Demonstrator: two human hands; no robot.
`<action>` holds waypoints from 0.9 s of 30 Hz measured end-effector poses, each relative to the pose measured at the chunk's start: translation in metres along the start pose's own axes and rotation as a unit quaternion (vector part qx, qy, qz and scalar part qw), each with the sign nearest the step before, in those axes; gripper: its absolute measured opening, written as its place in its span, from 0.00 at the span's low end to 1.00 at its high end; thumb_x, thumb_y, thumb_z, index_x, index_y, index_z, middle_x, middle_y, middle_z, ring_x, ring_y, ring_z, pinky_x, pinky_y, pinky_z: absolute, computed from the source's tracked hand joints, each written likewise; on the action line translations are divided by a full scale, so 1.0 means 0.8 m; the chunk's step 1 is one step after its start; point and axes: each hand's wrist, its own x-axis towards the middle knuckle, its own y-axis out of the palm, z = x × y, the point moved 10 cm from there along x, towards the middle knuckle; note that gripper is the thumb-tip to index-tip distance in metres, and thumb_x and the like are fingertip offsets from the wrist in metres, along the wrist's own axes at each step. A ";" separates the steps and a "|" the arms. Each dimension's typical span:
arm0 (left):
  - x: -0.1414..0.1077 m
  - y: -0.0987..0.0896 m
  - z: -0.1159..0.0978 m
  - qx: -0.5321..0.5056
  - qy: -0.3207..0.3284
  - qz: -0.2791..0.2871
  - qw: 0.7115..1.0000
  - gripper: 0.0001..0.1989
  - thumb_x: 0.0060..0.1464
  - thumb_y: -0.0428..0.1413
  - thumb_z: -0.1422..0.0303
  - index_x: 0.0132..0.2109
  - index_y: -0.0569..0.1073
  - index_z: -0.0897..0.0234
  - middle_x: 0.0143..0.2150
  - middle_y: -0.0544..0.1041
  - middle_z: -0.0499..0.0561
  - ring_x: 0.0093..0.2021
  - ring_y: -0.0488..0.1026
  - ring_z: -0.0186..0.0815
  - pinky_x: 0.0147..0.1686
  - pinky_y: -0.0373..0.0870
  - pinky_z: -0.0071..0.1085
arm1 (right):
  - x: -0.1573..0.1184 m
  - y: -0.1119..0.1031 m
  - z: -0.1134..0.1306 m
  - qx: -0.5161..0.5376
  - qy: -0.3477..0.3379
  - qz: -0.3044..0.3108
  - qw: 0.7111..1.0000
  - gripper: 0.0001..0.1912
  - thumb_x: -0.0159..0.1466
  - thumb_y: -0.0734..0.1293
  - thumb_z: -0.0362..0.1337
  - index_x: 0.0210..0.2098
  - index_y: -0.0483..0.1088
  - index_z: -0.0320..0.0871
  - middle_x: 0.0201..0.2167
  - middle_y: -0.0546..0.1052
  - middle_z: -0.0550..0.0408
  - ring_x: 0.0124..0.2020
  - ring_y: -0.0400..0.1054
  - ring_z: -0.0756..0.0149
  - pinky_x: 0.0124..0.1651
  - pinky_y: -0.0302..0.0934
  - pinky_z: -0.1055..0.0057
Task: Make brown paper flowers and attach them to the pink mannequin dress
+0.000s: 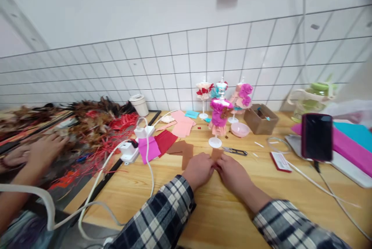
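Between my left hand (pixel 200 169) and my right hand (pixel 234 173) is a small square of brown crepe paper (pixel 216 154), pinched by the fingertips of both just above the wooden table (pixel 217 218). More brown paper squares (pixel 186 152) lie beside my left hand. Just beyond my fingers stands a miniature dress form (pixel 221 115) in a magenta and peach paper dress, on a round white base. Thread snips (pixel 236 151) rest to the right of that base. Three more decorated dress forms (pixel 203 90) stand behind it.
Red paper (pixel 165 142), magenta paper (pixel 148 150) and peach paper (pixel 181 123) lie left of centre near a white power strip (pixel 129 152) with cables. A pink bowl (pixel 240 129), brown box (pixel 260 120) and phone (pixel 316 137) are rightward. Another person's hands (pixel 43 152) touch feathers (pixel 87 125) at left.
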 end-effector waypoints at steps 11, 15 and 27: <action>-0.002 0.016 0.005 0.036 -0.010 0.014 0.999 0.15 0.59 0.48 0.63 0.37 0.76 0.67 0.33 0.77 0.56 0.35 0.73 0.42 0.35 0.68 0.35 | -0.004 0.006 -0.009 0.021 -0.010 -0.002 1.000 0.15 0.66 0.55 0.41 0.33 0.72 0.48 0.32 0.75 0.53 0.37 0.70 0.61 0.39 0.58 0.66; -0.003 0.015 0.008 0.026 -0.019 -0.003 0.999 0.14 0.58 0.49 0.62 0.37 0.76 0.66 0.32 0.76 0.56 0.36 0.73 0.42 0.35 0.68 0.36 | -0.003 0.008 -0.009 0.029 -0.013 -0.006 0.999 0.14 0.66 0.55 0.41 0.34 0.72 0.49 0.33 0.75 0.54 0.37 0.70 0.61 0.39 0.58 0.66; -0.003 0.010 0.006 0.031 -0.016 -0.021 0.999 0.11 0.57 0.50 0.65 0.37 0.76 0.64 0.34 0.76 0.54 0.39 0.70 0.40 0.39 0.66 0.35 | 0.000 0.009 -0.007 0.014 -0.015 -0.014 1.000 0.16 0.66 0.55 0.39 0.35 0.73 0.46 0.34 0.75 0.52 0.38 0.70 0.62 0.40 0.59 0.68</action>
